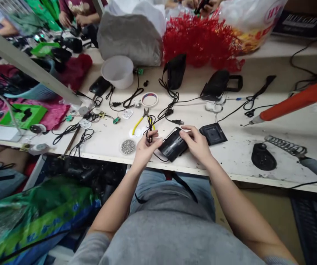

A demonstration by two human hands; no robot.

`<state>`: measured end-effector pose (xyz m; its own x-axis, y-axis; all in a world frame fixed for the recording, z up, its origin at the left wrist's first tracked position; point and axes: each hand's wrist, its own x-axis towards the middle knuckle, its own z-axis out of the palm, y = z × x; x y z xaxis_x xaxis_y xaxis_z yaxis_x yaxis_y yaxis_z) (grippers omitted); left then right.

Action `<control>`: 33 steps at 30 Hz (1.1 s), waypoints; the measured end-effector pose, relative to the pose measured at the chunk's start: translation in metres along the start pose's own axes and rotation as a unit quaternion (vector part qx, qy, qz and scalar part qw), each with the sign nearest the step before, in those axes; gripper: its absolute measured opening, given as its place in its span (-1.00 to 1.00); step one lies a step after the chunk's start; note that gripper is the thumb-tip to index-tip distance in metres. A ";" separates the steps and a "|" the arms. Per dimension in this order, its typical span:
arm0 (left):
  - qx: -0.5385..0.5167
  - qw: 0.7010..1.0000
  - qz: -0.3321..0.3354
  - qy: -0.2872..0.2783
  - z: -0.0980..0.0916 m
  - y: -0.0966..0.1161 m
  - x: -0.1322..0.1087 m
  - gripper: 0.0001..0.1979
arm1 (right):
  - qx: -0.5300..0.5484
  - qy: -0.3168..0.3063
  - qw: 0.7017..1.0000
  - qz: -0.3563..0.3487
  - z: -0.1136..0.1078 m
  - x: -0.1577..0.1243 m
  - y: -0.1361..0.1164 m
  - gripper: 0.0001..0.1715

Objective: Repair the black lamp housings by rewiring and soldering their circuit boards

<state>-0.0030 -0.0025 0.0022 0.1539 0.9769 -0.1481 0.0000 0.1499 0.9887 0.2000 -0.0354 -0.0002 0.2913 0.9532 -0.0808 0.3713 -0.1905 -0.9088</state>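
Just above the table's front edge lies a black slotted plastic housing (174,145), tilted. My right hand (197,144) grips its upper right side with thumb and fingers. My left hand (145,149) is closed on a bundled black cable (149,137), its thumb reaching to the housing's left end. Behind the left hand, yellow-handled cutters (139,124) lie partly hidden. A round dish of small metal screws (128,146) sits left of that hand. Beside my right hand rests a square black plastic part (213,134).
A soldering iron stand with a coil (285,144) stands at right, under an orange-red tool (293,99) pointing in. A white tub (118,71), tape roll (150,99) and black cased units (176,71) line the back. Other people's hands (82,19) work across the table.
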 end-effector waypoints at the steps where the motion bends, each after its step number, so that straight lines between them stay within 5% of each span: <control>1: 0.026 1.000 0.009 -0.003 -0.009 0.001 -0.001 -0.50 | -0.002 0.000 1.000 0.003 -0.001 0.001 0.000 -0.42; 4: 0.111 0.993 0.030 -0.002 -0.038 0.004 -0.007 -0.67 | -0.012 -0.001 1.000 0.001 -0.004 0.005 0.000 -0.45; 6: 0.146 0.986 0.061 0.052 -0.048 0.009 -0.014 -0.73 | -0.024 0.002 1.000 -0.001 -0.004 0.008 0.001 -0.48; 9: 0.204 0.960 0.164 0.103 -0.038 0.024 -0.024 -0.71 | -0.040 -0.001 0.999 -0.013 0.002 0.013 0.000 -0.49; 11: 0.258 0.938 0.230 0.021 -0.015 0.031 -0.027 -0.54 | -0.047 -0.007 0.998 -0.034 0.006 0.013 -0.002 -0.51; 14: 0.328 0.904 0.245 -0.124 0.021 0.029 -0.023 -0.24 | -0.066 0.017 0.994 -0.084 0.002 0.001 -0.007 -0.53; 17: 0.383 0.886 0.209 -0.153 0.040 0.016 -0.016 -0.25 | -0.092 0.110 0.982 -0.120 -0.026 -0.032 -0.002 -0.59; 22: 0.416 0.874 0.220 -0.125 0.039 0.005 -0.009 -0.29 | -0.040 0.323 0.944 0.057 -0.095 -0.115 0.035 -0.65; 26: 0.428 0.861 0.244 -0.123 0.040 0.008 -0.007 -0.32 | 0.017 0.352 0.926 0.136 -0.110 -0.156 0.040 -0.61; 29: 0.437 0.855 0.253 -0.119 0.043 0.011 -0.007 -0.32 | 0.021 0.338 0.938 0.070 -0.107 -0.136 0.019 -0.68; 33: 0.442 0.851 0.256 -0.123 0.044 0.015 -0.008 -0.32 | -0.009 0.428 0.896 -0.114 -0.136 -0.041 0.006 -0.35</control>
<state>0.0395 -0.0148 0.0188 0.5597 0.8017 0.2098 0.5963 -0.5654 0.5699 0.3104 -0.1077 0.0537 0.7736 0.4389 0.4571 0.5187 -0.0242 -0.8546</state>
